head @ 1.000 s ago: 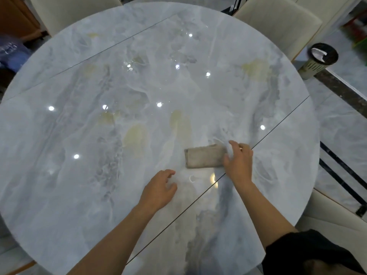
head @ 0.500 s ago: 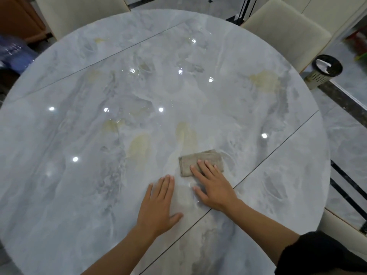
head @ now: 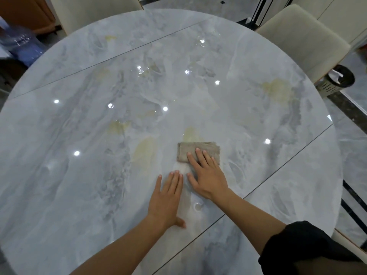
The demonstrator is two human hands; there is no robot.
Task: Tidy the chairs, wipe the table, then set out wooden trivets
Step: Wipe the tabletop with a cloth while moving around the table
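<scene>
A view from above looks down on a large round tabletop (head: 99,175) of glossy grey marble-patterned stone, crossed by two thin straight seams and dotted with bright reflections of ceiling lights. Several pale yellowish patches (head: 144,149) show in the surface near the middle and toward the far right. A small folded beige cloth (head: 195,148) lies flat on the tabletop, a little right of centre and toward the near side. The right hand (head: 208,175) rests palm down with its fingers (head: 199,155) spread and flat, the fingertips pressing on the near half of the cloth while the palm and thumb lie on the bare stone behind it; nothing is gripped. The left hand (head: 166,199) lies flat on the tabletop just beside the right one, fingers extended and loosely together, palm down, not touching the cloth, which sits ahead and to the right of its fingertips. A black sleeve (head: 297,247) covers the right upper arm. Cream upholstered chairs stand at the far edge (head: 95,10) and the far right (head: 301,36) of the table. A small dark-rimmed waste bin (head: 337,80) stands on the floor just beyond the right-hand chair.
</scene>
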